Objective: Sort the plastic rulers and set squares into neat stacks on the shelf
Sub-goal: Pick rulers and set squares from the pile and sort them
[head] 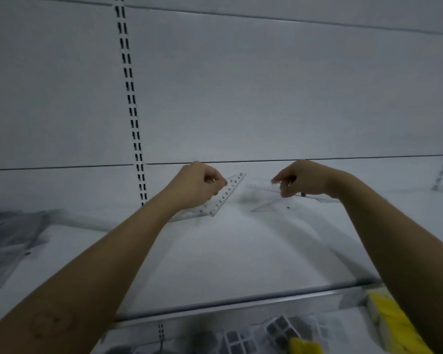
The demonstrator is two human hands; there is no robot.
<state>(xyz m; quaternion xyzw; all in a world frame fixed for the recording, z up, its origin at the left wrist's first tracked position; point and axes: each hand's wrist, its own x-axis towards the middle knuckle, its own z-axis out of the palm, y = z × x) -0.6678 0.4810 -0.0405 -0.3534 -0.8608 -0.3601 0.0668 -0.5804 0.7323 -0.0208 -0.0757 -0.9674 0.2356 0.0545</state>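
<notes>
Head view: a person's two bare arms reach across a white shelf point(215, 254) backed by pale panels and one slotted upright point(131, 98). The left hand point(195, 185) pinches one clear set square point(224, 196) between curled fingers and thumb, its numbered edge slanting up to the right and its lower corner down at the shelf surface. The right hand point(307, 178), fingers curled downward, appears to pinch one clear ruler point(261, 185), which runs sideways near the back of the shelf; blur makes the grip hard to confirm. A second set square point(274, 206) lies flat on the shelf just below that hand. At far left sits a dark, blurred pile point(8, 238) whose contents cannot be counted. The lower shelf point(189, 328) holds grid-faced cube puzzles point(279, 328) and yellow packs point(394, 320).
</notes>
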